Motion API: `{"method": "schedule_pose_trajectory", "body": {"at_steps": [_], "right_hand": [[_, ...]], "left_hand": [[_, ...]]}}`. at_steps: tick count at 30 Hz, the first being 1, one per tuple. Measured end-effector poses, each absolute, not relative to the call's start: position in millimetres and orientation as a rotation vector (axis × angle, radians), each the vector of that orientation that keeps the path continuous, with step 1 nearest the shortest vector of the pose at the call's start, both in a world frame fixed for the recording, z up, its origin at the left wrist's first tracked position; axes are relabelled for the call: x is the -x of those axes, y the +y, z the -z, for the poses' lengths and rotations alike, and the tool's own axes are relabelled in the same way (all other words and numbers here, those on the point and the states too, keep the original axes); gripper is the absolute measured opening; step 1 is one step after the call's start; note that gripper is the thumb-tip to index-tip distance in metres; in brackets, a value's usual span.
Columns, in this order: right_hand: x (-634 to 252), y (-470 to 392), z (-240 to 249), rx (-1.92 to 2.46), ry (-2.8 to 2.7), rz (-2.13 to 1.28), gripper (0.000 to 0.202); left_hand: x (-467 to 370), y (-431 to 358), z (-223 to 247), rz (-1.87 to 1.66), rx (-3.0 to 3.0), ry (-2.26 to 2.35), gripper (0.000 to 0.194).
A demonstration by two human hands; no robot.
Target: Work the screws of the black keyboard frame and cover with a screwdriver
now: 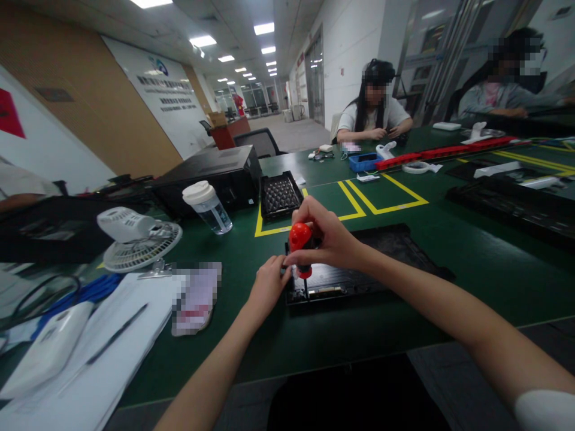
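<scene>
In front of me a flat black plastic panel (386,254) with raised edges lies on the green table. My right hand (330,236) is wrapped round the handle of a red and black screwdriver (300,238). The screwdriver stands nearly upright, its shaft pointing down at the panel's near left corner; the exact spot under its tip is too small to make out. At the panel's left edge, close beside the screwdriver, my left hand (269,280) has its fingers bent together and gripping the edge. Its fingertips are partly hidden. A narrow metallic strip (326,293) shows along the panel's near side.
Beyond my hands sits a black tray (281,194) with a dimpled surface, inside yellow tape marks. To the left are a clear cup (208,206), a white fan (139,236), a phone (196,298), and papers with a pen (117,333). Two people sit across the table.
</scene>
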State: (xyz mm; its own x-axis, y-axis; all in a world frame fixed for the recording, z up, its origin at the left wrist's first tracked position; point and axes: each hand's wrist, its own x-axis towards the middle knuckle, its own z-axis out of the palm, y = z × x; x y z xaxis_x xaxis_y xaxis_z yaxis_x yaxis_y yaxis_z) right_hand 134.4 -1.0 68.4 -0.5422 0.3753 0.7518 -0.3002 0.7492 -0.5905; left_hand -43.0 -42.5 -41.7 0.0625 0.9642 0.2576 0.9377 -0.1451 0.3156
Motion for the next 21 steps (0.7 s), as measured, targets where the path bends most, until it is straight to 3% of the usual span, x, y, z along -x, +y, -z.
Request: {"method": "schedule_pose_trajectory", "body": {"at_steps": [10,21], "right_hand": [[-136.0,-0.2,-73.5,0.007,-2.079,-0.626,0.036],[-134.0,-5.9,-76.5,0.042,-2.078,-0.638,0.032]], "left_hand": [[43.4,-42.8,43.2,-0.653,-2.257,2.023,0.015],[44.4,-41.4,44.7,-0.675,-2.266,2.000,0.012]]}}
